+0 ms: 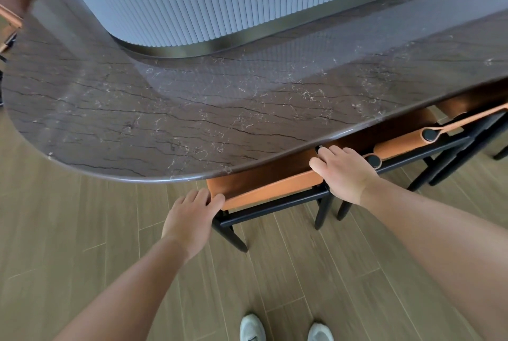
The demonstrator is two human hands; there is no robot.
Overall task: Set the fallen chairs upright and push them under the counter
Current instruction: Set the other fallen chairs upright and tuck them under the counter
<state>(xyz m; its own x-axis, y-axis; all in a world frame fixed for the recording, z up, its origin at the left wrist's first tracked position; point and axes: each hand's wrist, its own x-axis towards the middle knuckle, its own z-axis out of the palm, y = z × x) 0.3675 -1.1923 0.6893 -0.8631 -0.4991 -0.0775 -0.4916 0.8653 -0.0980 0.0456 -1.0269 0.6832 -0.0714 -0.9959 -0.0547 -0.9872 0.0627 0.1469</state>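
Far left edge: part of another orange-and-black seat [11,18] is showing beyond the counter's curve; too cut off to say how it is standing.

Dark brown veined stone counter [154,109] is sweeping across the view, rounded end at left, pale ribbed wall panel [192,5] rising behind it.

Left hand [189,217] is gripping the left end of the backrest of the near chair with orange leather back and black frame [272,189], fingers curled over the top edge. Chair is standing upright, seat already hidden beneath the counter edge, only backrest and rear legs showing.

Right hand [343,173] is gripping the right end of the same backrest, fingers hooked over the top.

Further right, a second orange-backed chair [412,140] is standing upright just beside the first, also tucked in.

Below: pale wood-plank floor [82,230], white shoes [286,328].

Judgement: the push-in step looks nearly finished for this chair. Next move likely calls for a short even shove from both hands, keeping the backrest square to the counter, then letting go.
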